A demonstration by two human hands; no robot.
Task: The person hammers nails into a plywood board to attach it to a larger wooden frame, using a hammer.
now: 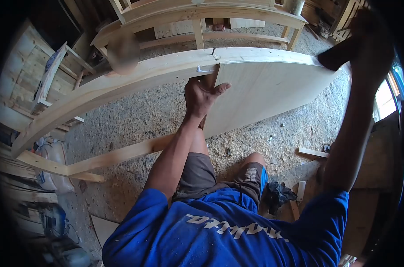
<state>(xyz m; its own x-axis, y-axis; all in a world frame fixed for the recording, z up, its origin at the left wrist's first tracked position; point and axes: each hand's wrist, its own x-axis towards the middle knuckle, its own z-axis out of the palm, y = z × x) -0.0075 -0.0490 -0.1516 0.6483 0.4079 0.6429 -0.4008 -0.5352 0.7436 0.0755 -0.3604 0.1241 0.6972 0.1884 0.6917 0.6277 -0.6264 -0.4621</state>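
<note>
My left hand (201, 97) grips the left edge of a plywood panel (266, 91), just under a long curved wooden beam (95, 80). Its thumb lies across the panel's near face, while the other fingers are partly hidden. The panel fits against the beam's underside, and a whitish smear shows on the wood by the hand. At the far right my right hand (373, 42) is raised near the panel's right end. That hand is dark and blurred; a dark shape (339, 53) beside it touches the panel end, and I cannot make out what it is.
A wooden bench frame (197, 33) stands behind the beam. A lower wooden rail (122, 156) meets the beam's left end. Wood shavings cover the floor (135, 113). A black bag (279, 197) and a short offcut (313, 152) lie at right. A pale round blur overlaps the beam.
</note>
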